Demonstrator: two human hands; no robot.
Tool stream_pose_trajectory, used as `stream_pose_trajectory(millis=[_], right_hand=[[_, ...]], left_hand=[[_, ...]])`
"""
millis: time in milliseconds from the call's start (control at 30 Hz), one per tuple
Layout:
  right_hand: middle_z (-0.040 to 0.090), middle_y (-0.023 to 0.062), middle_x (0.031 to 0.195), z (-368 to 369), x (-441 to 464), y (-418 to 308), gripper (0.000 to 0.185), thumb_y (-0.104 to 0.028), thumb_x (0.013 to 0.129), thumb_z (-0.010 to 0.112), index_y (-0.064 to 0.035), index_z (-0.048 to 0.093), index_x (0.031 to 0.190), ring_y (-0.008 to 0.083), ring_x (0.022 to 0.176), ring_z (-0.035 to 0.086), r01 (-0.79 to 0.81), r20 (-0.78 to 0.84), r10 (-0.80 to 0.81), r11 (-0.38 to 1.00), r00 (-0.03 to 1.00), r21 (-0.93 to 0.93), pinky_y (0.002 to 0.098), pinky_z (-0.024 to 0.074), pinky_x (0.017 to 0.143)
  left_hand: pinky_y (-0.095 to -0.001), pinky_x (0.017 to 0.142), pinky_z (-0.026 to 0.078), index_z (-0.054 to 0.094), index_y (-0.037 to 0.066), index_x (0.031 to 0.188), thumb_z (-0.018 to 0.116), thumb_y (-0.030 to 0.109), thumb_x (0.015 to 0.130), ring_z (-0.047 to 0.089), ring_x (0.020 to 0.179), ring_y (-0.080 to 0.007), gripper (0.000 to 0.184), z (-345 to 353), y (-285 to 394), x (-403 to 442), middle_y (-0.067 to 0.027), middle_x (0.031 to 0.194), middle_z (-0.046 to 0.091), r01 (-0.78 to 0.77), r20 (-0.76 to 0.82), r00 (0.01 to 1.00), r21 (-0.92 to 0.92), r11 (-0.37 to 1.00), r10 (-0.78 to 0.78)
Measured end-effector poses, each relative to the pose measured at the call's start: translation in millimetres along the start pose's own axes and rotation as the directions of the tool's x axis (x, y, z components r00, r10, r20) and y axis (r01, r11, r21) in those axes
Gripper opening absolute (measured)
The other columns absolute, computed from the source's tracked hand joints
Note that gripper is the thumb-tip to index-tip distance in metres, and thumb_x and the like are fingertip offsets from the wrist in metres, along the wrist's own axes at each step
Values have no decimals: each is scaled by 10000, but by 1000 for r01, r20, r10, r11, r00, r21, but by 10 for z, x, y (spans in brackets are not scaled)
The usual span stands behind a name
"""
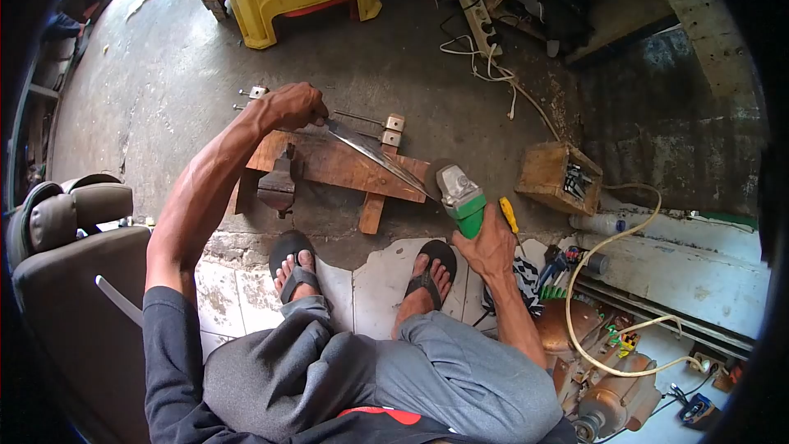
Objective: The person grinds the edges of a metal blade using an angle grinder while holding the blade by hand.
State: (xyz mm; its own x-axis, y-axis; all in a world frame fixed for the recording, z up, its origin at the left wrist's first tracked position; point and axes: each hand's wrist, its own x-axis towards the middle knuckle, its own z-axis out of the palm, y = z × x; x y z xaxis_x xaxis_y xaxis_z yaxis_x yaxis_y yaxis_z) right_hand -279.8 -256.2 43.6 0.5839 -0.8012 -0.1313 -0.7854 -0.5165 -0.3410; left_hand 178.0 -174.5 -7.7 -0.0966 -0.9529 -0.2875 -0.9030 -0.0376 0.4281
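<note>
My left hand is closed on the upper left end of a long shiny metal blade. The blade slants down to the right across a low wooden bench. My right hand wraps round the green body of an angle grinder. The grinder's disc is beside the blade's far tip; whether they touch I cannot tell. A dark vise is on the bench's left part, and a metal clamp stands behind the bench.
Behind are a yellow stool and a power strip with cables. A wooden box of small parts, a yellow screwdriver and a motor lie to the right. A padded chair stands left. Part of a person shows at the upper left.
</note>
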Motion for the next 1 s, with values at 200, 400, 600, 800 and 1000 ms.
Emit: stream_pose_trajectory(millis=[200, 400, 600, 800, 1000], right_hand=[[663, 283, 855, 37, -15, 19, 532, -308, 742, 779, 12, 519, 1078, 488, 792, 669, 12, -26, -12, 1000, 1000, 18, 540, 533, 681], [670, 286, 858, 25, -51, 59, 558, -306, 745, 777, 17, 523, 1122, 487, 804, 676, 47, 18, -47, 999, 999, -5, 526, 545, 689], [691, 296, 949, -14, -73, 94, 672, -315, 773, 732, 17, 505, 1311, 474, 817, 701, 59, 30, -59, 998, 998, -5, 545, 558, 676], [686, 294, 919, -30, -63, 102, 586, -310, 767, 741, 3, 522, 1212, 482, 820, 698, 11, 14, -11, 1000, 1000, -6, 550, 551, 678], [682, 294, 925, -7, -79, 111, 553, -316, 771, 746, -7, 502, 1160, 478, 813, 697, 0, -10, -1, 1000, 1000, -9, 551, 544, 682]], left_hand=[[-448, 703, 488, 754, 71, 957, 693, 168, 917, 672, 782, -315, 121, -36, 64, -33, -149, 829, 675, 60, 17, 998, -46, 997, -59], [-434, 705, 504, 765, 77, 995, 672, 120, 921, 676, 818, -300, 126, -43, 13, -5, -144, 876, 694, 23, 65, 998, 13, 1000, -24], [-428, 698, 499, 777, 100, 992, 665, 106, 935, 668, 787, -292, 125, -86, 54, 2, -121, 879, 706, 37, 59, 998, -14, 999, -36], [-432, 692, 519, 769, 92, 1086, 703, 166, 925, 704, 780, -315, 189, -98, -4, 28, -170, 883, 737, 60, 73, 996, 6, 998, -60], [-438, 656, 451, 723, 28, 958, 710, 173, 919, 642, 716, -313, 151, -26, -14, -36, -179, 759, 645, 21, -11, 1000, -59, 998, -21]])
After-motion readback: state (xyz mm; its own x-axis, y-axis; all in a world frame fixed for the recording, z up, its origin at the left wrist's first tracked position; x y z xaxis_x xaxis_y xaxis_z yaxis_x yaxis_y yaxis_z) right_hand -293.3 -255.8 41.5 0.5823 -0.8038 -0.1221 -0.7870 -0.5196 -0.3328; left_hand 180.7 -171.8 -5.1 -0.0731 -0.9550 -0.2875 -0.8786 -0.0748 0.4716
